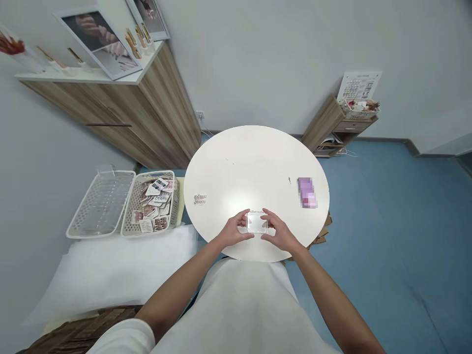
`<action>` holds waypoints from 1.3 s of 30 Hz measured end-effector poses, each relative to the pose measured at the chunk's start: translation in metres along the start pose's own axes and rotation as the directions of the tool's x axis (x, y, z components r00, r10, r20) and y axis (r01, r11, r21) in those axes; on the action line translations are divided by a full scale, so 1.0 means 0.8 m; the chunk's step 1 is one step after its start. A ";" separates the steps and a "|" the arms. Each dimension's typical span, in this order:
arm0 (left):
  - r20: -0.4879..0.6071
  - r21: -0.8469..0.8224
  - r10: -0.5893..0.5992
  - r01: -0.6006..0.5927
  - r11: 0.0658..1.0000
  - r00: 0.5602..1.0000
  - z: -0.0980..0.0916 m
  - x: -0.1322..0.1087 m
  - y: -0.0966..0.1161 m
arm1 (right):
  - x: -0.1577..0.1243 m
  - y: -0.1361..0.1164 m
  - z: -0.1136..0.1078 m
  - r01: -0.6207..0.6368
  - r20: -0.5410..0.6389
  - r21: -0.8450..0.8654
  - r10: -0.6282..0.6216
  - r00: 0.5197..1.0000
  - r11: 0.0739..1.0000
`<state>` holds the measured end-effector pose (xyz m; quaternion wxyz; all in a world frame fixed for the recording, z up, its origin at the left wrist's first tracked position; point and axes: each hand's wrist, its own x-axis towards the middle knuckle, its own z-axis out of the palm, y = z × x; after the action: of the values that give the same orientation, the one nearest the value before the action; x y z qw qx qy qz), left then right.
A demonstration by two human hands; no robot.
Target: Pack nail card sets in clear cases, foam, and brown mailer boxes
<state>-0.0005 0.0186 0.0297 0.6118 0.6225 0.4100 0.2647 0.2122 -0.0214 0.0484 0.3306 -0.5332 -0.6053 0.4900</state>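
A small clear plastic box (257, 222) is held just over the near edge of the round white table (250, 147). My left hand (235, 229) grips its left side between thumb and fingers. On the opposite side, my right hand (279, 233) has its fingers and thumb around the right edge. The box looks see-through, and I cannot make out anything inside it. To the left on the tabletop lies a small set of press-on nails (199, 199), in two rows.
A blurred purple item (307, 192) and a small dark object (289, 180) lie on the table's right. Left of the table stand a white basket (125, 216) full of nail packs and another basket (79, 219) with clear plastic cases. A wooden cabinet (165, 98) stands behind.
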 end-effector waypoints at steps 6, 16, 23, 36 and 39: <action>-0.018 -0.086 -0.026 0.024 0.996 1.000 0.003 0.012 0.000 | 0.019 0.012 -0.007 0.021 -0.025 0.004 -0.020 0.999 1.000; -0.043 -0.044 -0.008 0.006 0.999 0.999 0.007 0.029 0.008 | 0.036 0.024 -0.021 0.009 -0.029 0.118 -0.006 1.000 0.993; -0.042 -0.074 -0.016 0.013 0.997 0.999 0.008 0.030 0.010 | 0.037 0.028 -0.020 0.004 -0.029 0.167 0.001 1.000 0.986; 0.007 -0.212 -0.049 0.050 0.976 0.999 0.003 0.004 0.012 | 0.015 -0.008 -0.005 0.027 -0.048 0.195 -0.018 0.999 0.980; 0.034 -0.276 -0.069 0.076 0.958 0.997 0.003 -0.001 0.016 | 0.011 -0.016 -0.006 -0.029 -0.045 0.215 0.039 0.998 0.976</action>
<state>0.0037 0.0178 0.0419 0.7070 0.5185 0.3841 0.2895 0.2102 -0.0108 0.0610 0.3924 -0.5164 -0.5313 0.5450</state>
